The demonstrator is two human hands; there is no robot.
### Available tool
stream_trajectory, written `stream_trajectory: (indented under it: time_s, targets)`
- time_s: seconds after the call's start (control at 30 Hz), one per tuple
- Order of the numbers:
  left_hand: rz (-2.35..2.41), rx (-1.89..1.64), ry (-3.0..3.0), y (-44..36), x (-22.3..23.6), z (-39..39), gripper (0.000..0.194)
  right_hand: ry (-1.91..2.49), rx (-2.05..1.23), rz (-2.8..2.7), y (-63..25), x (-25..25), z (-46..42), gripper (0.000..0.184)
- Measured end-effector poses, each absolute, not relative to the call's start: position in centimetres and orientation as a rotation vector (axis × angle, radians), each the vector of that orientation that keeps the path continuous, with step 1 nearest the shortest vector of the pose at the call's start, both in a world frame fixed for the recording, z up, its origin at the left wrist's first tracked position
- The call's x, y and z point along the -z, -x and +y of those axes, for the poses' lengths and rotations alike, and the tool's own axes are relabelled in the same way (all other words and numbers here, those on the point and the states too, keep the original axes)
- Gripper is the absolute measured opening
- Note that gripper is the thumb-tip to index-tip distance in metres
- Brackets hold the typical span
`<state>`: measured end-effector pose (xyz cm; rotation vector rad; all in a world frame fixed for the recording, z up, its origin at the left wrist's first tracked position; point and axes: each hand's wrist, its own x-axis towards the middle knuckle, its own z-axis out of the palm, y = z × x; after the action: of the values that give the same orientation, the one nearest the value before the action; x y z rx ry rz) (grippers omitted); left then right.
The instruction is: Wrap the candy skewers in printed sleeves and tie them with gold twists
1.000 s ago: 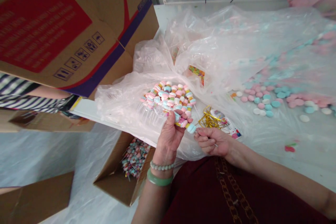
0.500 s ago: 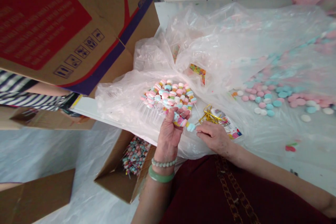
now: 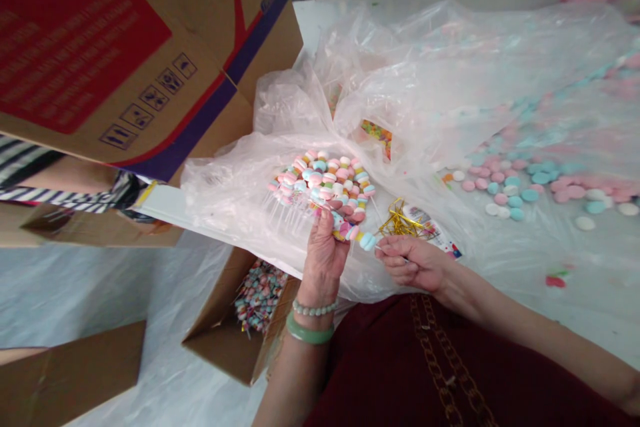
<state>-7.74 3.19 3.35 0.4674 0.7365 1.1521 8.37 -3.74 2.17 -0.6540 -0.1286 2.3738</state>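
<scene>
My left hand (image 3: 327,250), with beads and a green bangle at its wrist, is closed around a marshmallow skewer (image 3: 368,241) of pink, yellow and blue pieces. Colourful printed film shows by its fingers. To the right of the blue end piece, my right hand (image 3: 413,263) pinches the skewer's thin pale stick. Just beyond the left hand lies a heap of similar skewers (image 3: 320,177), their white sticks pointing towards me. Gold twist ties (image 3: 400,219) lie beyond my right hand, partly over printed clear wrappers (image 3: 443,238).
Loose pastel candies (image 3: 515,190) spread across the right, partly under plastic sheeting (image 3: 450,80). A large carton (image 3: 150,47) stands at the left. Below the table edge, an open box (image 3: 215,327) holds many skewers. Another person's arm (image 3: 75,177) shows beneath the carton.
My right hand has shifted slightly right and down, and more of the stick shows at its fingers. The left hand keeps its hold on the skewer, turned slightly.
</scene>
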Motion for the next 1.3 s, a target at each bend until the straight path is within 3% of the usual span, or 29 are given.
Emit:
stream_trajectory:
  time_s: [0.2, 0.37, 0.47, 0.57, 0.67, 0.77, 1.1, 1.3]
  targets:
    - [0.704, -1.121, -0.466, 7.6, -3.2, 3.2, 0.039, 0.393, -2.493, 0.036, -8.8, -1.3, -3.7, 0.010]
    - [0.701, -1.120, -0.469, 7.4, -3.4, 3.1, 0.040, 0.574, -2.467, -0.077, -8.2, -1.5, -3.6, 0.014]
    - [0.728, -1.150, -0.479, 6.8, -3.3, 2.8, 0.034, 0.963, -2.192, -0.381, -7.3, -2.1, -3.9, 0.014]
    - [0.768, -1.143, -0.416, 6.4, -3.2, 2.6, 0.029, 1.356, -1.640, -0.920, -6.5, -2.8, -4.4, 0.013]
    - [0.763, -1.074, -0.330, 6.6, -3.1, 2.7, 0.030, 1.519, -1.083, -1.502, -6.3, -2.9, -4.9, 0.019]
    - [0.779, -1.011, -0.267, 7.1, -3.3, 3.1, 0.031, 1.546, -0.731, -1.795, -6.7, -2.5, -5.1, 0.024]
    - [0.825, -1.093, -0.253, 7.4, -4.4, 3.6, 0.020, 1.586, -0.374, -2.096, -7.1, -2.8, -5.1, 0.027]
    - [0.832, -1.095, -0.352, 7.0, -3.9, 3.0, 0.029, 1.578, -0.337, -2.135, -6.9, -2.6, -5.3, 0.024]
